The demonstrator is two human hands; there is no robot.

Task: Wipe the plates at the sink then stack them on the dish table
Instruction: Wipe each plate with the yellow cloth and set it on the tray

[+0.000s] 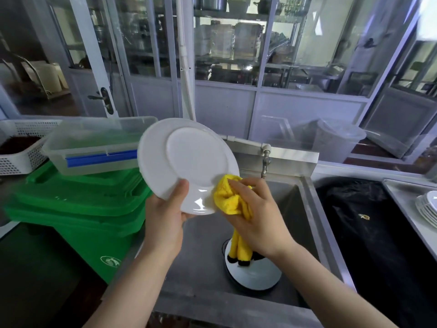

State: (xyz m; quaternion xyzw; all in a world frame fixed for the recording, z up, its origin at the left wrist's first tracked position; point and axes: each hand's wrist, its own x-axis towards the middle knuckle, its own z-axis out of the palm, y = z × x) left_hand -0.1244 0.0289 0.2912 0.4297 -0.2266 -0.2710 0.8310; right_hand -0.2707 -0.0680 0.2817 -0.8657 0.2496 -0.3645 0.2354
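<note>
A white plate (186, 162) is held tilted above the sink, its underside facing me. My left hand (169, 209) grips its lower rim, thumb on the underside. My right hand (254, 209) grips a yellow cloth (230, 200) and presses it against the plate's lower right rim; the cloth's tail hangs down into the steel sink (305, 209). Another white plate (255, 273) lies on the sink bottom, partly hidden by the cloth and my right arm. A stack of white plates (429, 207) sits on the dish table (402, 192) at the far right.
A tap (266, 159) juts over the sink's back edge. A green bin (78, 209) stands to the left with a clear plastic box (94, 143) on it, beside a white basket (19, 143). A black-lined bin (369, 233) is right of the sink.
</note>
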